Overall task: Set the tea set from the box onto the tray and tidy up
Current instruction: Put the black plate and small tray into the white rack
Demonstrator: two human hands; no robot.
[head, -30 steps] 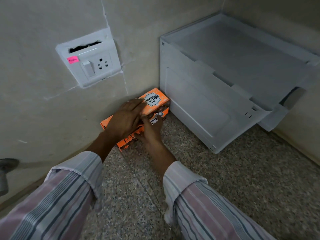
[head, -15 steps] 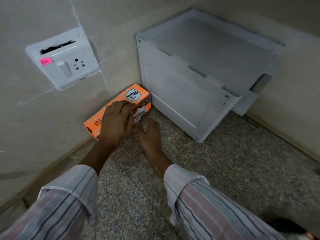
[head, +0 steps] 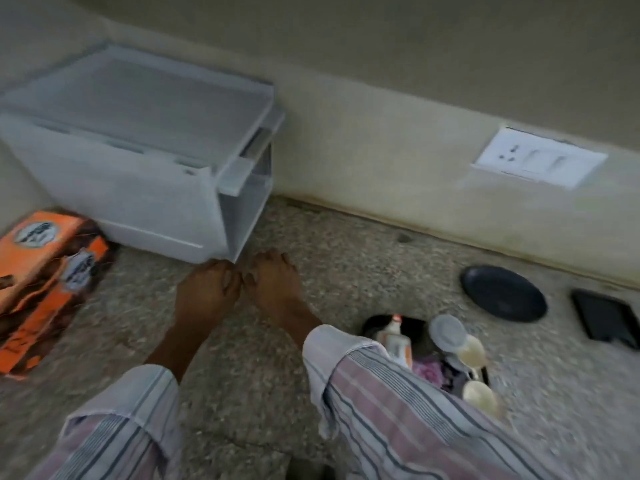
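Observation:
The orange box [head: 45, 282] lies on the speckled floor at the left, against the wall. My left hand [head: 207, 292] and my right hand [head: 273, 282] hover side by side over the floor, palms down, near the corner of the white plastic bin [head: 138, 181]. Both hold nothing; the fingers look loosely curled and blurred. A black tray [head: 374, 325] at the right, partly behind my right sleeve, carries a small bottle [head: 396, 341], a lidded jar [head: 448, 332] and pale cups [head: 479, 396].
A black round plate [head: 502, 297] and a black rectangular dish [head: 607, 318] lie on the floor by the far wall. A white wall socket [head: 538, 161] sits above them. The white bin stands in the corner at the left.
Both hands have let go of the orange box and drawn away to the right. The view has swung right, bringing the tray, plate and dish into sight.

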